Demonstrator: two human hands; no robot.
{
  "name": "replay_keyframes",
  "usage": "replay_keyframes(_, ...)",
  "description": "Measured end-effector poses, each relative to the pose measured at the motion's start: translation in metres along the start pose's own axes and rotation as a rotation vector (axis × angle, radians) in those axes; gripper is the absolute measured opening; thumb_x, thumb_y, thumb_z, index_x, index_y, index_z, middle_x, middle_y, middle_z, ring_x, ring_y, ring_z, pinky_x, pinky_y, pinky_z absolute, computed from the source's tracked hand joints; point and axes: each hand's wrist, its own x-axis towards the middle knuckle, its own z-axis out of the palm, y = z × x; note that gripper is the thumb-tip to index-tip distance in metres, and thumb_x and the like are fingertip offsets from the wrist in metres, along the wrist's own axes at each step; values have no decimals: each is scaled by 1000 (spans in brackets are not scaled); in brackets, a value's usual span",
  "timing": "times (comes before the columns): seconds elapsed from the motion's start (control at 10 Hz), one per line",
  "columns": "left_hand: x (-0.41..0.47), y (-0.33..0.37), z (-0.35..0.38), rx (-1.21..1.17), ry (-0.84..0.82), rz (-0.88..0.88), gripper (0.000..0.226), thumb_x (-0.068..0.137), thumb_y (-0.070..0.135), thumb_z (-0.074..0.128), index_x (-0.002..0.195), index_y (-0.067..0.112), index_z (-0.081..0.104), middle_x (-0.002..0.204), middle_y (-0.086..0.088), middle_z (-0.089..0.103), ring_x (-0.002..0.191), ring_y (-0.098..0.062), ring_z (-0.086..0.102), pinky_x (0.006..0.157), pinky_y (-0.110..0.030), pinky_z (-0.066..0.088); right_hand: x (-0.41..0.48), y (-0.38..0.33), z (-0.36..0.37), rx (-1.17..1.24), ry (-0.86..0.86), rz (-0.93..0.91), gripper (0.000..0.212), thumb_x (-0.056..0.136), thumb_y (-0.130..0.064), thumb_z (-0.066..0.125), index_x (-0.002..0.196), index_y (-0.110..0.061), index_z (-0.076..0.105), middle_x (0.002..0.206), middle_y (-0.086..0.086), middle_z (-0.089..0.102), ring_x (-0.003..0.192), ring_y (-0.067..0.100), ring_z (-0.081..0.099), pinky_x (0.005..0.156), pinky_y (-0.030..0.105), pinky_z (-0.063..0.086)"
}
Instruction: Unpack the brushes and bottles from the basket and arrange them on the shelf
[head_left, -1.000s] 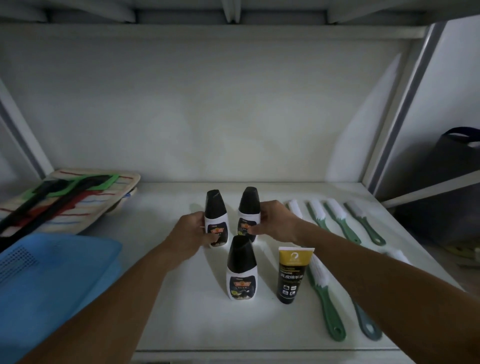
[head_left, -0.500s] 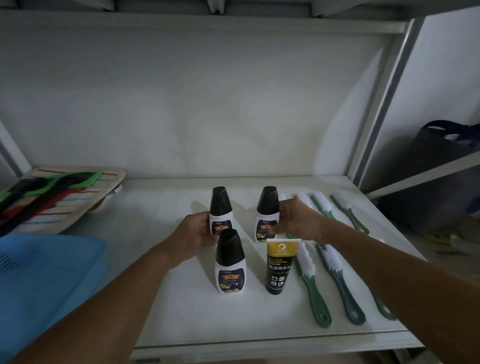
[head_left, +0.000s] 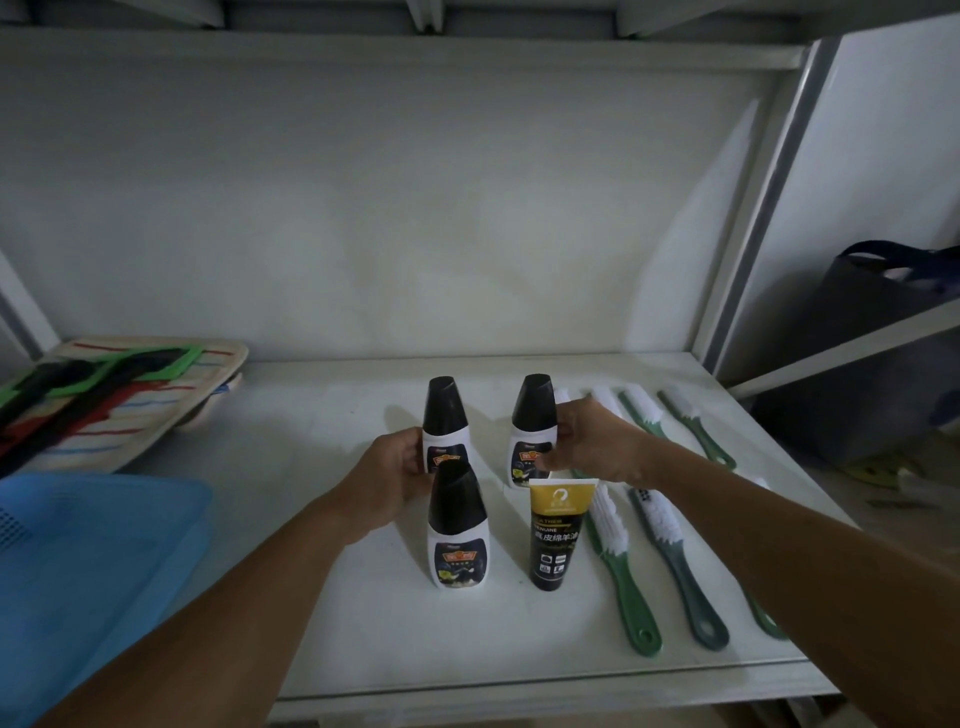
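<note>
Three white bottles with black caps stand upright on the white shelf (head_left: 363, 623). My left hand (head_left: 387, 480) grips the back left bottle (head_left: 445, 418). My right hand (head_left: 592, 441) grips the back right bottle (head_left: 532, 423). The front bottle (head_left: 457, 530) stands free, close in front of my left hand. A black and yellow tube (head_left: 556, 535) stands cap-down beside it. Several green-handled brushes with white bristles lie in rows at the right, among them a near brush (head_left: 621, 566) and a far one (head_left: 693, 428). My right forearm hides parts of some brushes.
A blue plastic basket (head_left: 88, 561) sits at the lower left, past the shelf's left end. A striped woven tray (head_left: 130, 400) with black and green items lies at the back left. A dark bag (head_left: 883, 296) rests on a neighbouring shelf at the right.
The two back bottles stand further apart than a second ago; my right hand has slid its bottle to the right. The camera view has shifted slightly.
</note>
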Motion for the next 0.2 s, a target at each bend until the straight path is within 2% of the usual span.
replay_keyframes(0.1,1,-2,-1,0,-8,-2,29,85,-4,67,111,10,68,104,-13,76,100,-31,71,98,-54,52,1,2,0,3,-13,-19,38,77,5,77,113,-6,70,106,7,78,99,27,73,95,57,54)
replay_keyframes(0.2,0,-4,-4,49,-7,8,34,84,-4,66,113,14,67,108,-10,75,105,-28,70,100,-53,51,-5,2,-5,5,-45,-13,49,77,11,75,122,-3,65,118,9,73,108,24,70,97,46,55)
